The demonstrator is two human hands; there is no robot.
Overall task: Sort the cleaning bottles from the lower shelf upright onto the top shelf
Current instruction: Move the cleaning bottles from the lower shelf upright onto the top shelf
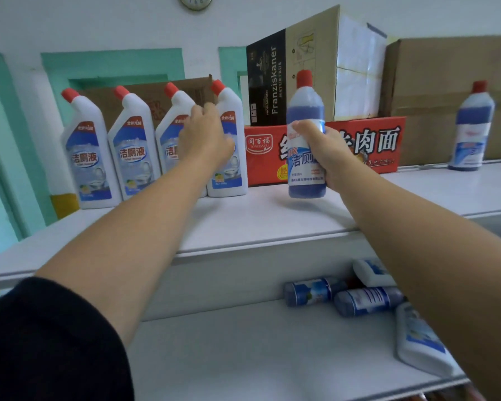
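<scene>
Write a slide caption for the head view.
Right hand holds a blue bottle upright at the top shelf; left hand reaches among four white bottles.

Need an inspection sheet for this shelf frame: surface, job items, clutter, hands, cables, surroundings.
Surface: white top shelf above white lower shelf.
Job's things: four white bottles upright in a row, top left; far blue bottle upright, top right; lying on the lower shelf, two blue and two white.
Clutter: red carton, Franziskaner box, brown cartons at the back of the top shelf.
Hands: left hand at the third and fourth white bottles, grip unclear; right hand grips held blue bottle upright, at or just above the top shelf.
Cables: nothing seen.
Surroundings: white wall, green frames, clock.
</scene>
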